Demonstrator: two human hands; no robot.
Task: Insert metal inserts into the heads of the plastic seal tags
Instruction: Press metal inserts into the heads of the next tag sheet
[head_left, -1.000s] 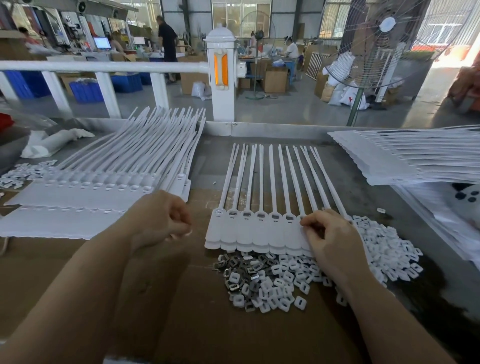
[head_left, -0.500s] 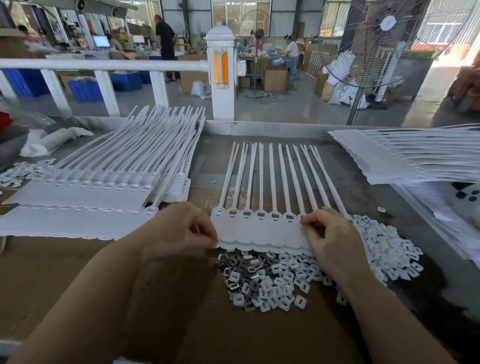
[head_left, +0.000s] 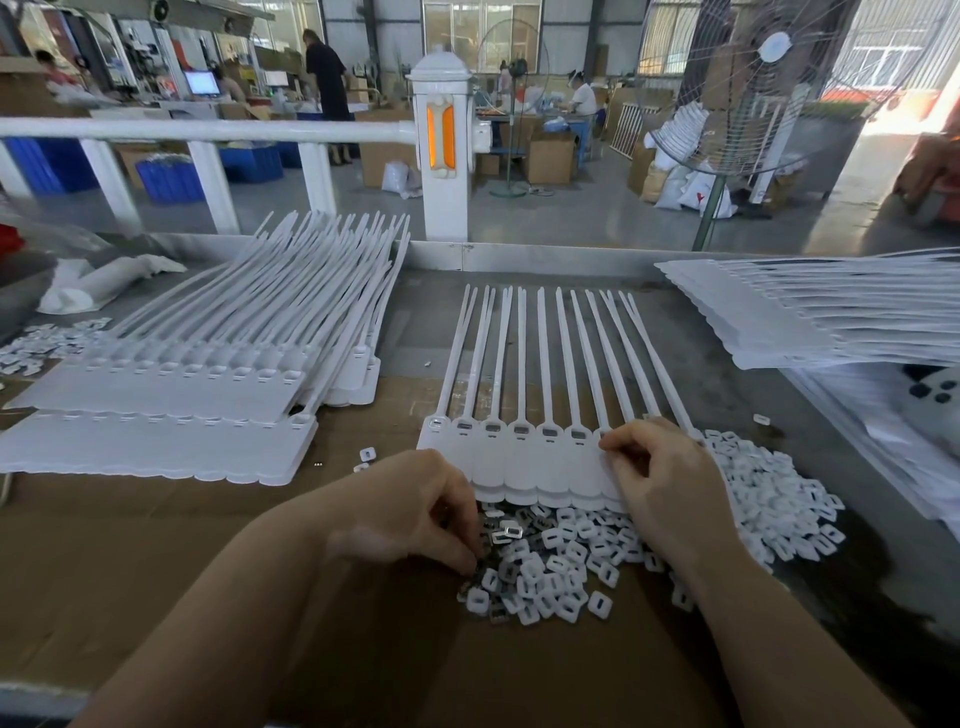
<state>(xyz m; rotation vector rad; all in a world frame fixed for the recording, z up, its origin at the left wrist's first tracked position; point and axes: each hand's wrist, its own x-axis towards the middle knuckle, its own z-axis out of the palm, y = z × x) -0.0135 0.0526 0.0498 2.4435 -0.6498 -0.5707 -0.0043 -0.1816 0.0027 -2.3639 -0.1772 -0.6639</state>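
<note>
Tags (head_left: 524, 457), white, fanned flat, pinched by right hand (head_left: 670, 483); left hand (head_left: 415, 509) pinches among inserts (head_left: 550, 566).

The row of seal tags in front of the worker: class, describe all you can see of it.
The row of seal tags is white plastic: flat heads joined side by side, with thin straps fanning away across the table. Most visible heads show a small slot holding something grey. It lies flat, its near edge over the pile of inserts. The right hand pinches its right end; the left hand picks at the pile.
</note>
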